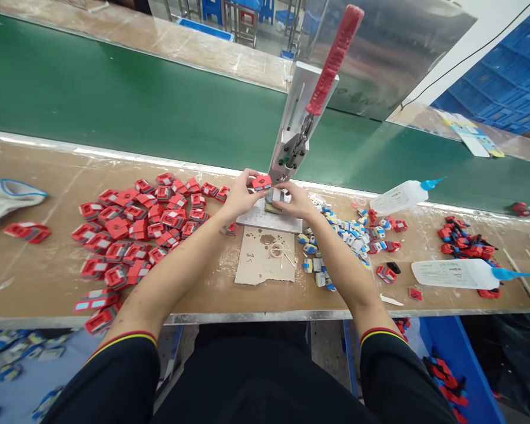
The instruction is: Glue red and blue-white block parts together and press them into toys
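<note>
My left hand is closed on a red plastic housing, held up just left of a hand-lever press. Across from it, my right hand has its fingers closed round a small grey piece on the press fixture, under the ram. The exact shape of that piece is partly hidden by my fingers. A flat metal base plate carries the fixture. The press's red-gripped lever points up and away to the right.
Many red housings are piled on the left. Small white-and-blue parts lie right of the press. Stained cardboard lies in front of it. Two blue-tipped bottles, one upper, one lower, lie on the right. Beyond runs a green belt.
</note>
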The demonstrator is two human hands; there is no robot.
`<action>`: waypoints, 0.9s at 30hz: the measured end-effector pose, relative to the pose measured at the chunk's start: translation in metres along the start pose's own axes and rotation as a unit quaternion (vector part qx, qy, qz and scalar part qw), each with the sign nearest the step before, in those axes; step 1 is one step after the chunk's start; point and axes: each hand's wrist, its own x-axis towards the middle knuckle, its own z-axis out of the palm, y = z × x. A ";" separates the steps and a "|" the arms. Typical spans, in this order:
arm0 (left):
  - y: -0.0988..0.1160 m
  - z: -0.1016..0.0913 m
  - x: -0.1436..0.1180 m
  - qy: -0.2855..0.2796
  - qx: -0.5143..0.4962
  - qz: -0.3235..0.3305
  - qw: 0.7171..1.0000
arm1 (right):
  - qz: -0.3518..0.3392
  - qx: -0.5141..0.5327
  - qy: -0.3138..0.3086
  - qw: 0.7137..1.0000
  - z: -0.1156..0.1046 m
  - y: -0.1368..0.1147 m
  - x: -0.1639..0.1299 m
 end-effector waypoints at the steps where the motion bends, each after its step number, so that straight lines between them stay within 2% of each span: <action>1: 0.000 0.000 0.000 0.000 -0.001 -0.003 1.000 | 0.000 -0.001 -0.003 1.000 0.000 -0.001 0.000; 9: -0.003 0.002 0.002 -0.007 0.002 0.015 1.000 | 0.003 0.006 -0.015 1.000 0.000 -0.001 -0.002; 15: -0.005 0.019 0.007 -0.012 0.003 0.034 0.999 | 0.017 0.046 -0.028 0.998 0.000 -0.002 -0.009; 19: -0.007 0.028 0.011 -0.034 0.008 0.037 0.999 | 0.032 0.095 -0.021 0.995 -0.008 -0.002 -0.019; 23: -0.009 0.029 0.016 -0.041 0.048 0.057 0.996 | 0.020 0.080 0.042 0.996 -0.030 -0.002 -0.023; 27: -0.011 0.024 0.020 -0.068 0.088 0.087 0.990 | -0.009 0.010 0.170 0.985 -0.061 -0.023 -0.021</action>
